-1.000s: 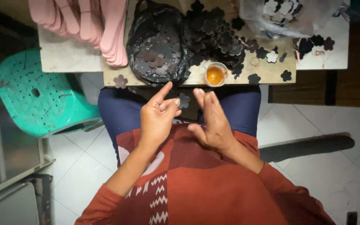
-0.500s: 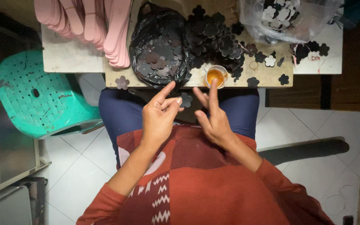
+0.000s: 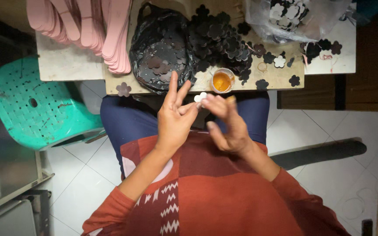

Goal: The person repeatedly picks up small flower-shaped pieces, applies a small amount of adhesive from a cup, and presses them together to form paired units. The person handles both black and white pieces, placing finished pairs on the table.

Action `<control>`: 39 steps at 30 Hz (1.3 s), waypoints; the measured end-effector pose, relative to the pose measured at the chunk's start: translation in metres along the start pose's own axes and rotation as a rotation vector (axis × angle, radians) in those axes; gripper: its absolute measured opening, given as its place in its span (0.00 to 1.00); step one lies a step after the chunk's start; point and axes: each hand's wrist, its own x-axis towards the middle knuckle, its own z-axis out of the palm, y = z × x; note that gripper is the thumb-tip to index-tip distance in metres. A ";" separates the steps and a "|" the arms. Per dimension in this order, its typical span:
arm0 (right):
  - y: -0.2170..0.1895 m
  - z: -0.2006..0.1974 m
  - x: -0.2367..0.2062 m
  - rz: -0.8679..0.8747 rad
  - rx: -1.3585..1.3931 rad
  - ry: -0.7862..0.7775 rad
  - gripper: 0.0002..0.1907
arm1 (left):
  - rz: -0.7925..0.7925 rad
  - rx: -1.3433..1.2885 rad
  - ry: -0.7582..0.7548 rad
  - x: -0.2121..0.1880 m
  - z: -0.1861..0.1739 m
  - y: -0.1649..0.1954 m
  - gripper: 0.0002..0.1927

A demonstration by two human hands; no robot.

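Observation:
My left hand (image 3: 174,117) and my right hand (image 3: 226,124) meet above my lap, just in front of the table edge. Between their fingertips is a small white flower-shaped cutout (image 3: 200,98), pinched by the thumb and fingers of both hands. My left index and middle fingers point up toward the table. A small round cup of orange liquid (image 3: 222,81) stands on the table edge right above the hands. A heap of dark flower-shaped cutouts (image 3: 217,39) lies behind the cup.
A black plastic bag (image 3: 160,48) holding more cutouts lies on the wooden table (image 3: 281,78). Pink flat strips (image 3: 88,30) are stacked at the left. A clear bag of cutouts (image 3: 292,17) lies at the back right. A green plastic stool (image 3: 36,107) stands left.
My right hand has drawn back from the orange cup and closed with the left on the white flower cutout. The view has shifted a little.

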 end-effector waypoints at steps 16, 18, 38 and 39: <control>0.089 -0.017 -0.003 0.232 -0.612 -0.101 0.23 | -0.224 0.182 0.017 -0.006 -0.023 -0.028 0.12; 0.093 -0.014 -0.001 0.221 -0.626 -0.110 0.23 | -0.233 0.153 0.025 -0.005 -0.023 -0.028 0.12; 0.082 -0.020 -0.004 0.249 -0.582 -0.078 0.21 | -0.236 0.068 0.013 0.000 -0.031 -0.041 0.20; 0.079 -0.021 -0.005 0.254 -0.582 -0.083 0.21 | -0.240 0.060 0.012 0.000 -0.030 -0.042 0.20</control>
